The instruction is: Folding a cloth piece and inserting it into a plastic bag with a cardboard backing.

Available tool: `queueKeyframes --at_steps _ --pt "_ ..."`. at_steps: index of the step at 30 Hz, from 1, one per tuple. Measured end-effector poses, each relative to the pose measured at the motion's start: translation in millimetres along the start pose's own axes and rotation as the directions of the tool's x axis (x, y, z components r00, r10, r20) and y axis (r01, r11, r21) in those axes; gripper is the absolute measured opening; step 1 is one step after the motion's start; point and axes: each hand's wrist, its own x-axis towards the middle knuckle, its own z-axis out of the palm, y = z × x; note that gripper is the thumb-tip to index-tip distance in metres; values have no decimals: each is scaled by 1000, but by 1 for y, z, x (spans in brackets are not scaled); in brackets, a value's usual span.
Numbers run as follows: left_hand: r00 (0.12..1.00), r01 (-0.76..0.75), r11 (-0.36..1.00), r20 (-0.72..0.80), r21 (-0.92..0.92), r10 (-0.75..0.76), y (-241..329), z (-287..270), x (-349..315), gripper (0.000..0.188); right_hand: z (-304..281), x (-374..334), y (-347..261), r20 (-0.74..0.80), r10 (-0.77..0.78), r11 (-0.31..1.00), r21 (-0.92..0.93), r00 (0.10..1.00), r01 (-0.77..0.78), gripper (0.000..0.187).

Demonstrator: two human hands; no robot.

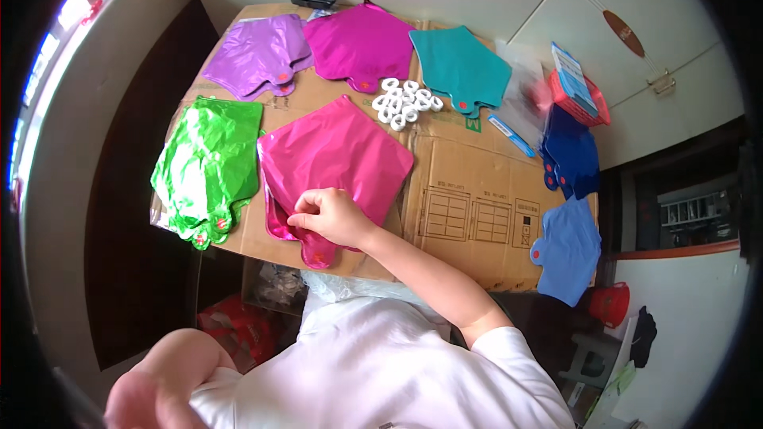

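Note:
In front of me lies a stack of hot pink foil sheets (350, 143), folded into a pentagon with a rounded tab at the near end; they look like flat foil balloons. My right hand (330, 218) rests over the stack's near left part, thumb and forefinger pinched together at the lifted edge of the top sheet. My left hand (135, 401) is raised close to the camera at the lower left, away from the cardboard. Its fingers are cut off or hidden. Left of the pink stack is a shiny green foil stack (208, 163).
Flattened cardboard (469, 163) covers the table. Purple (258, 56), magenta (362, 44), teal (461, 67), dark blue (576, 155) and light blue (568, 250) foil stacks lie around it. Small white rings (404, 102) are heaped mid-table. A red basket (592, 103) stands at the right.

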Motion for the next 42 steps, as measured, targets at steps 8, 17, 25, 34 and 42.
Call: queueKeyframes --at_steps 8,17,25,34,42 --pt "64 952 305 962 22 -267 54 -54 -95 30 7 2 7 -21 -4 999 33 1000 5 19" --pt "-219 693 642 944 328 -246 89 -44 -143 19 10 4 -7 21 7 984 -180 1000 -3 25" --pt "-341 612 698 920 373 -193 105 -38 -174 20 0 4 9 70 84 965 244 994 -99 8" --pt "-406 627 666 899 404 -163 107 -37 -179 31 -106 -32 -35 -343 89 622 752 935 217 25" --pt "-288 622 686 925 379 -250 111 -39 -178 30 -175 -133 -120 -647 -632 714 -272 427 645 28"
